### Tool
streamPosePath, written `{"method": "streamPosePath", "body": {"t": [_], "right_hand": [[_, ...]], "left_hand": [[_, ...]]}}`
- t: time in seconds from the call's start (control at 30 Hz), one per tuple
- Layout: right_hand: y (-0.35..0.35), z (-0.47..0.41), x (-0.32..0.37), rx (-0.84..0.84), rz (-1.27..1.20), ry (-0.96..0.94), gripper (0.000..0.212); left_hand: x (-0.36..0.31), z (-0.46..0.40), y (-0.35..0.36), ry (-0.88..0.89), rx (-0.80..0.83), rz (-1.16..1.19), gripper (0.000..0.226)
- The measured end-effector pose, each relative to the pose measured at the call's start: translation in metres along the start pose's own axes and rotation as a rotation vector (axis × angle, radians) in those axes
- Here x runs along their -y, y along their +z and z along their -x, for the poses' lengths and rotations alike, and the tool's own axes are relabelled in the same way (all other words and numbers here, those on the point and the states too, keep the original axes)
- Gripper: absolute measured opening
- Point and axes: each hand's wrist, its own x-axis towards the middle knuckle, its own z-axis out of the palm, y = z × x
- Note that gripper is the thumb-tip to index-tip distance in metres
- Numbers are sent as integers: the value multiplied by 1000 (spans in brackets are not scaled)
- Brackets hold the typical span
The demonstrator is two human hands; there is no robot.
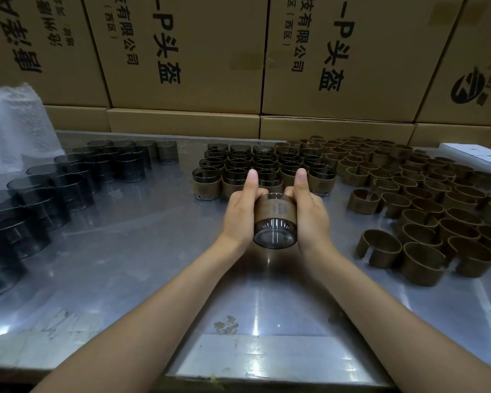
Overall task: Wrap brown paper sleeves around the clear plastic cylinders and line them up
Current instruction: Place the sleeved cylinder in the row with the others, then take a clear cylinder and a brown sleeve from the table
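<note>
My left hand point(243, 211) and right hand point(309, 211) clasp the cup point(275, 222) between them above the table point(153, 251), thumbs straight toward twelve o'clock. It looks light, rigid, slick where bare; I'd grip the paper sleeve point(275, 208), which seems less slippery.

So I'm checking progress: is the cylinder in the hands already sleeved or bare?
Sleeved. A brown paper sleeve wraps the held cylinder, leaving its near end clear, while the left hand and right hand grip it.
</note>
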Motion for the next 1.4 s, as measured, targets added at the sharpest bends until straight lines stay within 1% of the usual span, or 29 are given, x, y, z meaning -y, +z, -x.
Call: {"method": "streamPosePath", "body": {"t": [0.13,0.33,0.4,0.47,0.53,0.6,0.67,0.77,0.83,0.9,0.93,1.0,1.03,1.07,1.17,1.4], "right_hand": [[-1,-2,-4,15,6,-15,60],[-2,-6,-3,42,53,-64,57],[-3,-6,-2,76,75,-95,56],[-7,-7,-3,145,216,-168,51],[-13,-10,-6,213,456,-248,41],[-18,-12,-6,252,652,-274,38],[-22,-12,-4,278,732,-266,38],[-32,-18,-7,304,798,-239,28],[-38,-23,-12,294,775,-186,29],[-40,-25,-16,287,709,-135,39],[-40,-26,-17,287,686,-119,48],[-39,-27,-19,289,666,-104,60],[-39,-27,-19,287,666,-104,62],[-39,-28,-20,283,668,-105,62],[-40,-29,-21,273,667,-101,62],[-40,-28,-21,257,669,-87,63]], "left_hand": [[0,0,1,-1,-14,-6,58],[1,-5,-3,46,14,-25,58],[2,-7,-7,57,19,-50,58],[6,-10,-13,104,16,-144,55],[10,-12,-19,179,9,-251,46],[14,-14,-23,217,31,-334,38],[20,-15,-25,220,96,-413,34],[28,-15,-24,181,202,-468,23],[30,-16,-23,120,266,-459,15],[32,-17,-23,62,310,-428,9],[33,-17,-24,40,320,-410,16],[33,-18,-24,-32,324,-371,40],[32,-19,-24,-67,321,-356,45],[32,-19,-24,-82,318,-345,44],[31,-19,-23,-79,319,-338,33],[29,-17,-22,-85,312,-356,36]]}}
